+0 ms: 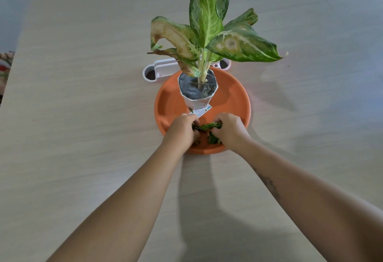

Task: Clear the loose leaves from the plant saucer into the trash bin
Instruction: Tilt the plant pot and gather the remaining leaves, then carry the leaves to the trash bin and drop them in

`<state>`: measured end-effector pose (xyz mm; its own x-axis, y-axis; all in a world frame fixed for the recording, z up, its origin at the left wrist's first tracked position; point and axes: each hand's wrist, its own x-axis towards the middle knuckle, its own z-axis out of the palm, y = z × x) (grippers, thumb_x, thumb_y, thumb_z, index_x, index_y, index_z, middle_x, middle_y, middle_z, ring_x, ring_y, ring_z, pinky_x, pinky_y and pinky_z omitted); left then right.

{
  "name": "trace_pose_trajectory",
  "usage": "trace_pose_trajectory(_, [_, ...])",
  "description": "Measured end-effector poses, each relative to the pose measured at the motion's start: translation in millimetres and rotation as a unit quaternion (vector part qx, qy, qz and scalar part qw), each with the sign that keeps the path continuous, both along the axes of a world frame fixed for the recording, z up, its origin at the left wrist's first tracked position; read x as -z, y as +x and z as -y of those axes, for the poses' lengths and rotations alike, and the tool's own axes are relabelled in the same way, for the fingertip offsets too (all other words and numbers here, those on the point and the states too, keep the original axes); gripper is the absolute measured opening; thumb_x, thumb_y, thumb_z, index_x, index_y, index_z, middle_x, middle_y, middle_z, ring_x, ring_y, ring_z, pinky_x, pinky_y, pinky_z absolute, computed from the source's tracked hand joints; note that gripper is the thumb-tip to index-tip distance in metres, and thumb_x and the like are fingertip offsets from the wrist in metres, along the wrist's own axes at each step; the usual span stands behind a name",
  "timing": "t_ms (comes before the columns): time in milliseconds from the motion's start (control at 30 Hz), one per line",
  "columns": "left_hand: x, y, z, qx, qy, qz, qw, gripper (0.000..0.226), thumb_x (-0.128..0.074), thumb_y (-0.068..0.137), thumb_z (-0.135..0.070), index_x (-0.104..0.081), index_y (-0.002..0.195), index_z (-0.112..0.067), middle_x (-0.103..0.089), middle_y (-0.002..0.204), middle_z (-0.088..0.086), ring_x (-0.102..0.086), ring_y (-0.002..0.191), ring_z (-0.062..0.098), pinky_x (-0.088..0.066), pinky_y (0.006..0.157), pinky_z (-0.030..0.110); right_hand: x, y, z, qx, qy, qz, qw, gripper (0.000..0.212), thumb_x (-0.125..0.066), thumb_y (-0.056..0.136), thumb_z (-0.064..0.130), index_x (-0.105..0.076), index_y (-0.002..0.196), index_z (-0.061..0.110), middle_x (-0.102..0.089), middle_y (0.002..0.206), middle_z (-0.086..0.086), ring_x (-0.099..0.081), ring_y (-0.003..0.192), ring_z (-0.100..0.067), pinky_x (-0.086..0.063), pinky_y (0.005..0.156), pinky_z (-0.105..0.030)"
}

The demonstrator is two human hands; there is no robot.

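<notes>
Both sets of fingers curl inward, the left hand point(183, 129) and right hand point(229, 131) bunching the loose leaves point(207, 127) between them at the near side of the orange saucer point(238, 100). Scraps probably hide beneath; sweep low, squeeze firmly, avoid nudging the pot point(196, 93).

Plant pot point(197, 91) blocks saucer's point(238, 100) far half; table point(83, 116) beside it lies open.
</notes>
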<state>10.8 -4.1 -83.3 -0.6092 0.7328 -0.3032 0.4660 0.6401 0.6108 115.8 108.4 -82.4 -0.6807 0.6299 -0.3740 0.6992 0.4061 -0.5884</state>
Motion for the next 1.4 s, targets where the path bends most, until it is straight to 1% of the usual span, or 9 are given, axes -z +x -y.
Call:
trace_pose_trajectory(133, [-1.6,-1.9,0.3,-0.176,0.051,0.164,0.969,0.017,-0.068,0.076,-0.003,-0.068,0.079,-0.019,-0.067,0.079,-0.003,-0.065,0.078,0.019,-0.052,0.071,0.025,-4.8,-1.6,-4.1,0.178,-0.207,-0.060,0.960,0.007,-0.068,0.077,0.011,-0.065,0.081,0.006,-0.063,0.078,-0.005,-0.058,0.072,-0.017,-0.049,0.065,-0.030])
trace_pose_trajectory(200, [-0.9,-2.2,0.3,-0.286,0.108,0.294,0.905,0.018,-0.067,0.079,0.000,-0.068,0.079,-0.018,-0.070,0.082,0.001,-0.070,0.079,0.022,-0.058,0.083,0.032,-11.7,-0.2,-6.2,0.251,-0.365,-0.148,0.884,0.005,-0.064,0.084,0.006,-0.063,0.079,0.004,-0.066,0.085,-0.011,-0.063,0.081,-0.019,-0.055,0.082,-0.033])
trace_pose_trajectory(267, [-2.5,-3.8,2.0,-0.347,0.159,0.400,0.833,0.014,-0.063,0.085,0.003,-0.067,0.086,-0.010,-0.070,0.088,0.008,-0.069,0.074,0.019,-0.060,0.080,0.030,-20.5,-1.0,-6.4,0.308,-0.479,-0.224,0.791,0.011,-0.053,0.091,0.001,-0.060,0.083,0.001,-0.065,0.092,-0.014,-0.064,0.085,-0.018,-0.057,0.083,-0.029])
trace_pose_trajectory(367, [-8.9,-1.7,7.8,-0.381,0.213,0.495,0.751,0.010,-0.059,0.089,0.004,-0.063,0.096,-0.001,-0.068,0.088,0.012,-0.067,0.073,0.016,-0.058,0.062,0.018,-24.4,0.1,-3.1,0.365,-0.528,-0.265,0.720,0.012,-0.050,0.093,0.002,-0.057,0.084,0.001,-0.060,0.095,-0.013,-0.060,0.084,-0.015,-0.058,0.067,-0.021])
trace_pose_trajectory(467, [-12.0,1.7,13.2,-0.395,0.249,0.534,0.705,0.019,-0.059,0.089,0.004,-0.060,0.108,0.002,-0.068,0.090,0.013,-0.067,0.077,0.016,-0.058,0.060,0.017,-24.3,2.5,4.1,0.364,-0.537,-0.271,0.711,0.010,-0.051,0.093,0.001,-0.057,0.084,0.001,-0.061,0.094,-0.013,-0.061,0.086,-0.015,-0.057,0.062,-0.019])
trace_pose_trajectory(600, [-17.2,5.3,19.5,-0.392,0.258,0.549,0.691,0.012,-0.061,0.088,0.003,-0.063,0.100,0.000,-0.068,0.089,0.013,-0.070,0.066,0.012,-0.057,0.056,0.017,-28.8,3.9,11.7,0.357,-0.540,-0.293,0.704,0.009,-0.051,0.092,-0.001,-0.058,0.087,0.000,-0.064,0.092,-0.012,-0.063,0.087,-0.015,-0.057,0.061,-0.018])
trace_pose_trajectory(767, [-23.6,9.5,26.4,-0.389,0.287,0.552,0.679,0.029,-0.061,0.088,0.003,-0.060,0.117,0.004,-0.070,0.091,0.012,-0.071,0.063,0.010,-0.057,0.057,0.016,-38.3,11.1,18.6,0.364,-0.527,-0.295,0.709,0.008,-0.055,0.091,-0.001,-0.059,0.084,0.000,-0.061,0.094,-0.013,-0.060,0.087,-0.015,-0.059,0.063,-0.019])
trace_pose_trajectory(1100, [-37.2,42.0,22.2,-0.343,0.289,0.571,0.688,0.009,-0.058,0.088,0.006,-0.064,0.088,-0.002,-0.070,0.076,0.007,-0.071,0.061,0.010,-0.058,0.059,0.017,-51.6,63.0,16.5,0.374,-0.490,-0.337,0.712,0.007,-0.053,0.092,-0.001,-0.058,0.087,-0.002,-0.058,0.099,-0.016,-0.059,0.091,-0.019,-0.059,0.069,-0.020])
trace_pose_trajectory(1400, [-40.9,103.2,-13.3,-0.279,0.252,0.603,0.704,0.010,-0.057,0.089,0.005,-0.062,0.085,-0.003,-0.069,0.069,0.005,-0.068,0.060,0.010,-0.059,0.065,0.018,-55.1,139.4,2.3,0.432,-0.469,-0.389,0.664,0.012,-0.054,0.090,-0.005,-0.057,0.080,0.001,-0.059,0.086,-0.010,-0.060,0.081,-0.016,-0.057,0.062,-0.018])
